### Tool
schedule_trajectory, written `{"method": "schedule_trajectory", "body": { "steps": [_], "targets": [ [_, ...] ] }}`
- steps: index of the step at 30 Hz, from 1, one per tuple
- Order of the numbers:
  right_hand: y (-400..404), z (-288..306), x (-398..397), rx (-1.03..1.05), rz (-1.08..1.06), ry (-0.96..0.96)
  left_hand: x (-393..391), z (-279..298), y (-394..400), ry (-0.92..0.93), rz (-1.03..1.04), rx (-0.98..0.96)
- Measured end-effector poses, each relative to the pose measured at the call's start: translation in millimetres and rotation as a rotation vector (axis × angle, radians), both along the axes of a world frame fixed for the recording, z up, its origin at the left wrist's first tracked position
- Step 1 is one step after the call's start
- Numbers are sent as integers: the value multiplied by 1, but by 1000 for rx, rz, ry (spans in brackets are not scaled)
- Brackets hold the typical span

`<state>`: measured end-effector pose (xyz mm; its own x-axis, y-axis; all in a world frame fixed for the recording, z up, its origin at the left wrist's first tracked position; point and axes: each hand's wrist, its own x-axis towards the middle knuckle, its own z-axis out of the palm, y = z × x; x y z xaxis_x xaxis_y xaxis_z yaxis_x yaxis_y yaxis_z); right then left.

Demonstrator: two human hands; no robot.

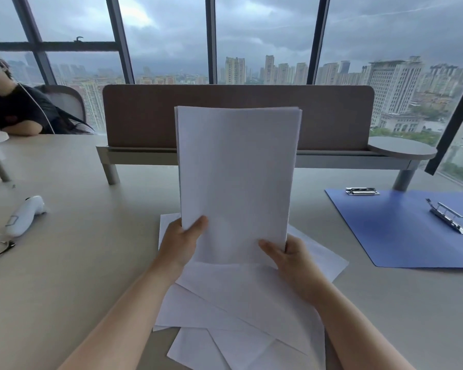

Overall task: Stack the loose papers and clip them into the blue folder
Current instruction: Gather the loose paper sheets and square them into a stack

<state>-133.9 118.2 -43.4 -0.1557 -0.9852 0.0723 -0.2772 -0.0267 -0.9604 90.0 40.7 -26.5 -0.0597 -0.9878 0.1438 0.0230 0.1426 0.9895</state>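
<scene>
**Two hands holding paper stack upright, folder open at right**

Both hands are gripping the paper stack [237, 182] at its lower corners, holding it upright over the table [78, 263]. Left hand [181, 243] is pinching the lower-left corner, thumb on the near face, fingers hidden behind. Right hand [289, 256] is clamping the lower-right corner the same way, thumb lying across the front. Top edges of the sheets are sitting slightly uneven.

More loose sheets [238, 316] are lying fanned out on the table directly under the stack, overlapping at angles, near edge running out of view.

Blue folder [401, 231] is lying open and flat to the right, well apart from the sheets. Its metal clip [448, 216] is sitting on the right part, and a second clip [362, 191] at the far edge.

White handheld device [24, 214] is resting at left. Brown divider panel [145, 116] is standing at the far side, with a seated person [14, 110] far left.
</scene>
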Motion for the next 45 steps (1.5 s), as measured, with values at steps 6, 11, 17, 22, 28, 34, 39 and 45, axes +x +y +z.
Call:
{"method": "schedule_trajectory", "body": {
  "steps": [6, 11, 17, 22, 28, 34, 39, 45],
  "targets": [
    [-14, -6, -7, 82, -47, 378, 18, 9, -12, 470, 149, 303],
    [-28, -4, -7, 204, -29, 802, 39, -2, -18, 787, -42, 584],
    [-51, 14, -15, 383, -163, 1065, 38, -8, -20, 752, -158, 571],
    [-70, 32, -17, 491, -134, 1083, 33, -9, -16, 635, -174, 524],
    [-78, 34, -25, 494, -51, 969, 29, 5, -4, 554, -109, 417],
    [-59, 24, -42, 265, -133, 347, 30, 2, -7, 443, -1, 338],
    [-39, 8, -37, 116, -216, -356, 17, -2, -5, 214, 82, 247],
    [-26, 23, -17, 46, -127, -628, 4, -5, 5, 49, 85, 82]
  ]
}}
